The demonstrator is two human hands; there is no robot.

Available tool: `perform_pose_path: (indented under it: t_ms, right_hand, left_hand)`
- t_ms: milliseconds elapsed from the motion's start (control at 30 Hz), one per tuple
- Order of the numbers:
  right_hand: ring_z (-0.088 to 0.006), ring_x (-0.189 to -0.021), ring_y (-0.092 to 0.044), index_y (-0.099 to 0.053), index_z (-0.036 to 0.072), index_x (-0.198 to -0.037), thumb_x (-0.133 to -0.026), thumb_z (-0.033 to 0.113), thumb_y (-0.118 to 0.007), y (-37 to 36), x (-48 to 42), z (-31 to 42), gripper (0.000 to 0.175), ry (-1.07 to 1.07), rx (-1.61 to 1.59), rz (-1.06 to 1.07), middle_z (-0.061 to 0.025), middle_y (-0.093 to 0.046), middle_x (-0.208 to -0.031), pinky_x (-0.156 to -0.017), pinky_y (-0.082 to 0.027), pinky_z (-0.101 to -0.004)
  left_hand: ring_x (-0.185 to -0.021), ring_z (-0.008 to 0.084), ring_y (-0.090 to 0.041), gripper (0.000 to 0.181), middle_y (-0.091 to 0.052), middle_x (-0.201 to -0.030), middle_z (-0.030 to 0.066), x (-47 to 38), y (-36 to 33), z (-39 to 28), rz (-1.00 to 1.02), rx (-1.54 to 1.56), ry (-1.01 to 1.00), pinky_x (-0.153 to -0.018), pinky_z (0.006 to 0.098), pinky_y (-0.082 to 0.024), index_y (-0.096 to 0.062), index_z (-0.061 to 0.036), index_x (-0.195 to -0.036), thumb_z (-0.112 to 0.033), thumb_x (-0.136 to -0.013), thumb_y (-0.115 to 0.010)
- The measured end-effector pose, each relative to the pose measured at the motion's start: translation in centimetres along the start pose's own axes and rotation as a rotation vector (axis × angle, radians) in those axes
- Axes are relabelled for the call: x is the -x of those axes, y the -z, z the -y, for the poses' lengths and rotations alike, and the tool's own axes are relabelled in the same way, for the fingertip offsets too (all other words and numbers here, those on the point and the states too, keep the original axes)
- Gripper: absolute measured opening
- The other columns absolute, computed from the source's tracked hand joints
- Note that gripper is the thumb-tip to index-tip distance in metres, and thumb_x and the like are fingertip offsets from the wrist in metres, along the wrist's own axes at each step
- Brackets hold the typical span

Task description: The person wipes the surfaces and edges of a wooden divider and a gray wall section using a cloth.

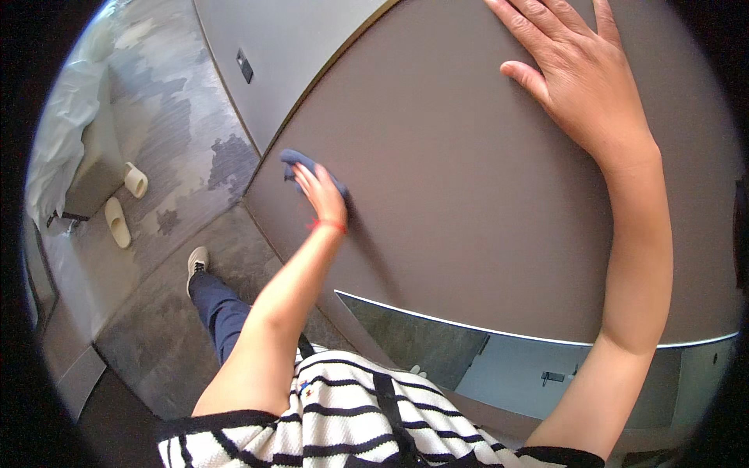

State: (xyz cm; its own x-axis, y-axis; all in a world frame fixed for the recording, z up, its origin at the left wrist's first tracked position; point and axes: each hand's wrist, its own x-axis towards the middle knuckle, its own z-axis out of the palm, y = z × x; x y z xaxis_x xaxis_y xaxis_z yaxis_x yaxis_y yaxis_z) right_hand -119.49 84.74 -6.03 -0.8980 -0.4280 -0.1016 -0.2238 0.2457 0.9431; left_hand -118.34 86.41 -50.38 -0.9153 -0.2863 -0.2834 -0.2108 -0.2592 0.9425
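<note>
A folded blue cloth [298,159] lies under my left hand [320,190], which presses it against a large brown panel [433,169] near the panel's lower left corner. A red string bracelet [327,224] circles that wrist. Up at the top right, my right hand [576,70] rests flat on the same panel, or very close to it, holding nothing. Its thumb is spread and the fingertips are partly cut off by the picture's edge. A long mirror [503,362] is set along the panel on my body's side, partly hidden by my right arm and striped shirt.
A grey wall [281,47] with a dark socket or switch plate [244,66] adjoins the panel. On the mottled grey floor [175,105] lie two cream slippers [118,222], beside a block-like piece of furniture [99,167] draped with plastic sheeting [58,128]. My shoe [199,260] stands on the floor.
</note>
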Motion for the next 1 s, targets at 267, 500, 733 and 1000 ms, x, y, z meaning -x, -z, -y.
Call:
perform_pose_path:
  t_ms: [267, 500, 733, 1000]
  right_hand:
    - [-0.0136, -0.141, -0.023, -0.041, 0.015, -0.14, -0.091, 0.046, -0.049, -0.3, -0.1, 0.1, 0.059, -0.008, 0.037, 0.026, 0.0009, -0.034, -0.15, -0.116, -0.007, -0.053]
    - [-0.0138, -0.14, -0.024, -0.041, 0.015, -0.14, -0.09, 0.046, -0.05, 0.1, 0.3, 0.5, 0.06, -0.037, 0.018, 0.025, 0.0009, -0.034, -0.149, -0.117, -0.007, -0.0518]
    - [-0.0144, -0.14, -0.025, -0.043, 0.014, -0.139, -0.09, 0.044, -0.051, 0.6, 0.2, 1.1, 0.058, -0.054, 0.033, 0.003, 0.001, -0.036, -0.148, -0.117, -0.008, -0.0516]
    - [-0.0139, -0.14, -0.024, -0.041, 0.016, -0.14, -0.089, 0.046, -0.052, 0.9, 0.1, 0.8, 0.06, -0.043, 0.018, 0.047, 0.0015, -0.035, -0.149, -0.116, -0.007, -0.0538]
  left_hand:
    - [-0.145, 0.0354, -0.004, 0.065, -0.02, -0.155, 0.0096, 16.5, 0.6, -6.4, 0.651, -0.076, -1.335, -0.112, 0.0591, -0.001, -0.037, -0.0218, -0.144, -0.051, -0.088, -0.052]
    - [-0.145, 0.0334, -0.009, 0.064, -0.019, -0.154, 0.0171, 6.5, -0.6, -10.0, 0.19, -0.047, -0.834, -0.114, 0.0524, -0.006, -0.033, -0.0095, -0.145, -0.03, -0.089, -0.054]
    - [-0.144, 0.0347, -0.002, 0.069, 0.0, -0.155, 0.0224, 12.8, 1.5, 2.2, 0.167, -0.024, 0.147, -0.116, 0.0409, -0.005, -0.004, 0.0001, -0.149, -0.033, -0.098, -0.038]
    - [-0.144, 0.0349, -0.006, 0.073, -0.005, -0.155, 0.0221, 7.3, 0.4, 2.4, 0.02, -0.054, 0.335, -0.116, 0.0421, -0.007, -0.008, 0.0004, -0.148, -0.046, -0.098, -0.032]
